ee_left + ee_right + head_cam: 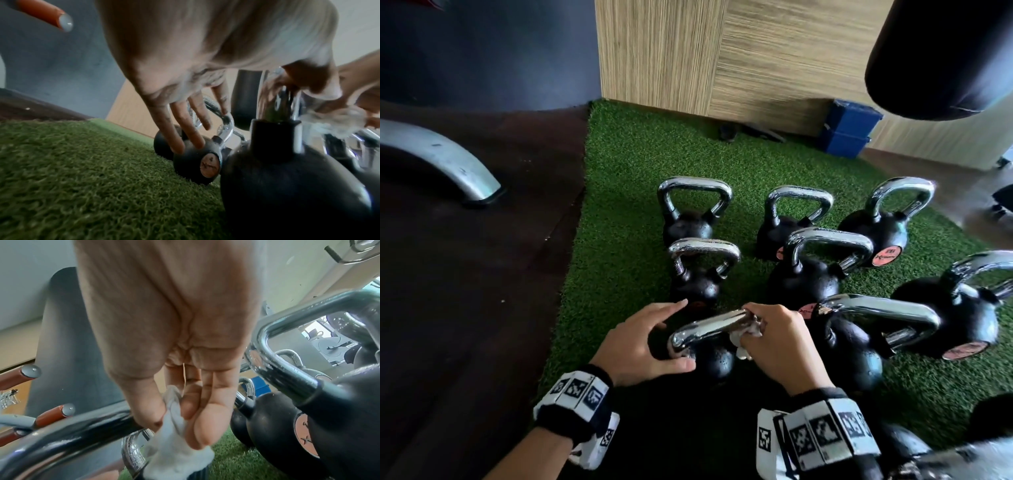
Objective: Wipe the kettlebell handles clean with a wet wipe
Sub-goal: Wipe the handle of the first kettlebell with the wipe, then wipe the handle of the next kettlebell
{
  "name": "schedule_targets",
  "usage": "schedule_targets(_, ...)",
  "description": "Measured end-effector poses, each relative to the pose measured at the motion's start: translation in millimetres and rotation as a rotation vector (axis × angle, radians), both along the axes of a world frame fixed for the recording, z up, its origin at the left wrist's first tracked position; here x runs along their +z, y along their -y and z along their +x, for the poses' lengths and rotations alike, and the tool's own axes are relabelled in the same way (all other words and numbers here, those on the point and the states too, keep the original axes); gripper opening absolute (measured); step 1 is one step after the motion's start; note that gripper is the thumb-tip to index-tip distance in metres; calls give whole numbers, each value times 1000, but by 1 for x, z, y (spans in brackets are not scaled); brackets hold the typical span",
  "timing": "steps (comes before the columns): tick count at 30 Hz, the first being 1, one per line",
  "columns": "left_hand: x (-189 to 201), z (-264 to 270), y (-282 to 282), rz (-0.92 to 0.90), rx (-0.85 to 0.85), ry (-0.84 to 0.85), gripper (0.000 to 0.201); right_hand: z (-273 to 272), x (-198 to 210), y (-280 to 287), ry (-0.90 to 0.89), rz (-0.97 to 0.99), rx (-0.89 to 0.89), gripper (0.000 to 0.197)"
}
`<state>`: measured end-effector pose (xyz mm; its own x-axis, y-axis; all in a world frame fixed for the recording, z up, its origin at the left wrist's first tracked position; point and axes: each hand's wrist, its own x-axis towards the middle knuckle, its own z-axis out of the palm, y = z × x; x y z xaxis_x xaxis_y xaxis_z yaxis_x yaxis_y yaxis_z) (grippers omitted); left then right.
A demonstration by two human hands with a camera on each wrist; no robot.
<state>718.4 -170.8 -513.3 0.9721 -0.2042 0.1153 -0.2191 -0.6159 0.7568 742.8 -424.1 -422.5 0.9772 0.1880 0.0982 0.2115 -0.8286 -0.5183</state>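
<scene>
Below, the right hand (779,337) pinches a crumpled wet wipe (744,339) between thumb and curled fingers (202,423) against the chrome handle (709,327) of the nearest kettlebell (717,363), which stands on green turf (619,212) directly under the fingers. The left hand (643,342) rests beside the handle's bend, fingers relaxed, gripping nothing. Judged: the wipe is limp and light; the handle is rigid and slick, the kettlebell heavy, best steadied at the handle.

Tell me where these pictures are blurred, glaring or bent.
Head view: chrome handle throws glare, the wall edges bow, the lower right corner smears. Left wrist view: the near kettlebell is dark and soft. Right wrist view: the wet wipe blurs.
</scene>
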Motion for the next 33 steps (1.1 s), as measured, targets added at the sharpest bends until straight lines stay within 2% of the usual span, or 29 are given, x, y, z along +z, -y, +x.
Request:
schedule_targets(3, -3, 2, -3, -140, 8, -26, 66, -10, 5, 5, -27, -2, -23, 26)
schedule_targets(5, -6, 2, -2, -211, 36, -65, 47, -14, 9, 6, -50, -14, -31, 21)
schedule_targets(7, -8, 1, 2, -228, 48, -93, 44, -14, 15, 7, -99, -43, -10, 14)
schedule_targets(10, -5, -4, 5, -254, 22, -135, 37, -12, 32, 9, -156, -152, 29, 15)
schedule_targets(13, 2, -5, -7, -191, -73, -248, 19, -5, 55, 16, -58, -210, -24, 14)
schedule_targets(16, 5, 6, -26, -185, -56, -267, 46, 13, 76, 14, 38, -52, -66, 11)
schedule_targets(19, 10, 30, -37, -166, 95, -251, 49, 42, 85, 2, 49, 59, -39, 14)
schedule_targets(21, 14, 50, -40, -174, 136, -255, 52, 68, 83, -9, 54, 77, -8, 11)
schedule_targets(24, 13, 81, -42, -208, 169, -255, 71, 105, 77, -25, 68, 63, 41, 30)
schedule_targets(27, 4, 111, -38, -253, 198, -270, 88, 132, 72, -35, 70, 57, 83, 30)
schedule_targets(33, -20, 149, -19, -296, 155, -327, 78, 157, 66, -33, 106, 51, 171, 23)
